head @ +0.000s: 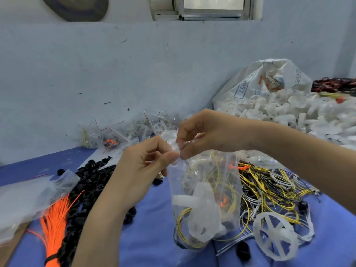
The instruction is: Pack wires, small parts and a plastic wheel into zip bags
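Both hands pinch the top of a clear zip bag (pixel 206 199) – left hand (pixel 146 162), right hand (pixel 208 132). It hangs over the blue table (pixel 150 218), holding a white plastic wheel (pixel 202 211) and yellow wires (pixel 185 214). Behind, a big sack (pixel 265 83) reads "952" – loose wires (pixel 269 185) and another wheel (pixel 275 236) lie beside

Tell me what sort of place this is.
Probably a small assembly or packing workshop: a heap of white plastic wheels spilling from a sack, loose wire bundles on the bench, and filled zip bags piled by the wall.
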A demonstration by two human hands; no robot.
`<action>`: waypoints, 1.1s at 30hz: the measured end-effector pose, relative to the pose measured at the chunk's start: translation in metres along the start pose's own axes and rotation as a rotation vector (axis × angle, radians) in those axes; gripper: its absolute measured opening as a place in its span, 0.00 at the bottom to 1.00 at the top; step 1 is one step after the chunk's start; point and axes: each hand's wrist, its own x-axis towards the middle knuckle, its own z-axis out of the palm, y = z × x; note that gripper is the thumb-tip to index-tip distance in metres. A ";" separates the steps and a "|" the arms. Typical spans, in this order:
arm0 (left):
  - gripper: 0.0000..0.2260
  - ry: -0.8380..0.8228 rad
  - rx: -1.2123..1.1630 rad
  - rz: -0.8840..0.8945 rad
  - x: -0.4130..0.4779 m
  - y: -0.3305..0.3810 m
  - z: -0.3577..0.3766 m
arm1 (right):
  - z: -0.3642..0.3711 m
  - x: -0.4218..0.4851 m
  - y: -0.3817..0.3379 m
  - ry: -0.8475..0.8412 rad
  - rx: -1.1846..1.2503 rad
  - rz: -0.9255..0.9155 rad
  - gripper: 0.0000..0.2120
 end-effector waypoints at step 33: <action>0.06 -0.013 0.121 0.012 -0.002 -0.006 -0.003 | 0.014 0.000 -0.002 0.133 -0.340 -0.185 0.01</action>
